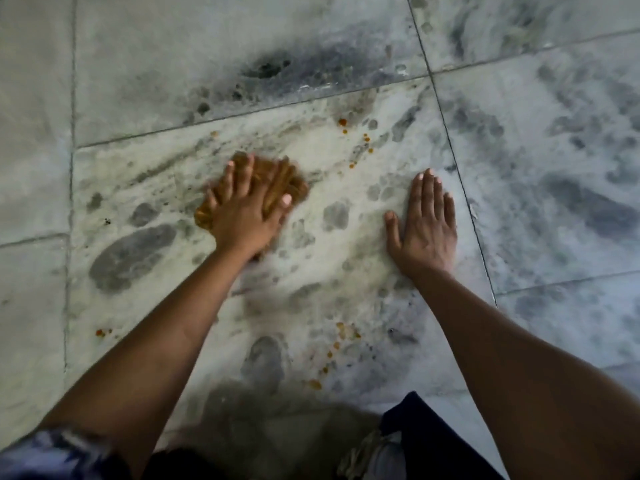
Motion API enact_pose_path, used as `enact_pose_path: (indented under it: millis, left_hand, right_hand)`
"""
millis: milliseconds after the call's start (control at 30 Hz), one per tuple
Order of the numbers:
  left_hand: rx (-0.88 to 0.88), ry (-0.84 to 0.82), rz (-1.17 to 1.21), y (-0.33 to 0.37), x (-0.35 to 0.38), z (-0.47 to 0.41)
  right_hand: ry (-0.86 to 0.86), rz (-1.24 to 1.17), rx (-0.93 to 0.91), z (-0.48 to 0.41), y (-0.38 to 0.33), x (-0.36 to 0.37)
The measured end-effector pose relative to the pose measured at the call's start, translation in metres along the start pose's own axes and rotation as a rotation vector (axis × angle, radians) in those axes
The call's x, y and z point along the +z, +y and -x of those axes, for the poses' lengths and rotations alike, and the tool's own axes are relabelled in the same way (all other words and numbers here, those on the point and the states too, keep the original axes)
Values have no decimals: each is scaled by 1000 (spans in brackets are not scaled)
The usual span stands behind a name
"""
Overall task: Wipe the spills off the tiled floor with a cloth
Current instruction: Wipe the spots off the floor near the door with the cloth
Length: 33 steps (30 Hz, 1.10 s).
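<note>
A crumpled orange-brown cloth [291, 183] lies on the marbled grey-white tiled floor [329, 237], left of centre. My left hand [246, 209] presses flat on the cloth with fingers spread and straight; the hand and cloth look blurred. My right hand [424, 223] rests flat on the bare tile to the right, fingers straight, holding nothing. Orange spill drops [343, 123] dot the tile beyond the cloth. Several more orange spots [341, 336] lie near me between my forearms. A small orange spot [100, 332] sits at the lower left.
Grout lines [450, 143] split the floor into large tiles. Dark marbling patches [266, 65] mark the far tile. My dark-clothed knee [426, 441] and a patterned sleeve [52, 452] fill the bottom edge.
</note>
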State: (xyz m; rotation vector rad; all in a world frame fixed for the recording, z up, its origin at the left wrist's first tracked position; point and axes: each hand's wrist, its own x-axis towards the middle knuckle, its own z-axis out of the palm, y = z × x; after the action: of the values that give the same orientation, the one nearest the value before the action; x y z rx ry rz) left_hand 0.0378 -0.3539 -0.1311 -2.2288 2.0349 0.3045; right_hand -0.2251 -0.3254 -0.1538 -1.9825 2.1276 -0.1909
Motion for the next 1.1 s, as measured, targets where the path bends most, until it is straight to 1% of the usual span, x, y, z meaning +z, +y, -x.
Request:
enact_pose_path:
  millis: [67,100,167,267,367,400,433,500,567,633,700,733,800,867,933,1000,1033,1100]
  left_hand:
    - [-147,11,37,10,-9,-34]
    - [-185,24,73,22,-12,-51]
    - [-183,43,110,45,-15,-73]
    - [-12,65,108,72,-4,-54]
    - [198,59,34,57,6,3]
    - [214,61,14,46,7,14]
    - [187,60,7,36,6,14]
    - [24,38,26,26,-1,-12]
    - [-121,46,72,36,-14,-57]
    - [-158,54,129,62,-26,-101]
    - [-129,44,172,95,-30,-128]
    - [-85,39,175,112,-28,-130]
    - [66,50,131,138,-16,-110]
    - [258,68,54,139,-4,-68]
    - [376,76,-3,113,4,-33]
    - [366,59,-40,82,4,-25]
    - [323,47,-62,73,2,-34]
    - [177,7,-57,75,-9,-70]
  right_hand:
    - [6,-6,-4,0,0,0]
    - [8,-7,-4,0,0,0]
    - [3,-6,-11,-1,-1,-1]
    - [-1,4,-13,-1,-1,-2]
    - [-3,8,10,0,-3,-2]
    - [0,13,18,0,-2,-2]
    - [3,16,23,0,-2,-1]
    - [-5,17,23,1,-1,0]
    - [1,9,22,0,-2,0]
    - [4,10,21,-1,-3,-1]
    - [-5,14,25,-1,-3,-3]
    - [-1,19,29,0,-4,-4]
    - [17,29,29,1,-3,-4]
    - [37,15,55,0,-3,-3]
    - [71,-9,129,-2,-2,0]
    - [104,-17,189,-5,0,1]
    - [109,-18,198,-5,0,2]
    - [103,-10,187,-5,0,3]
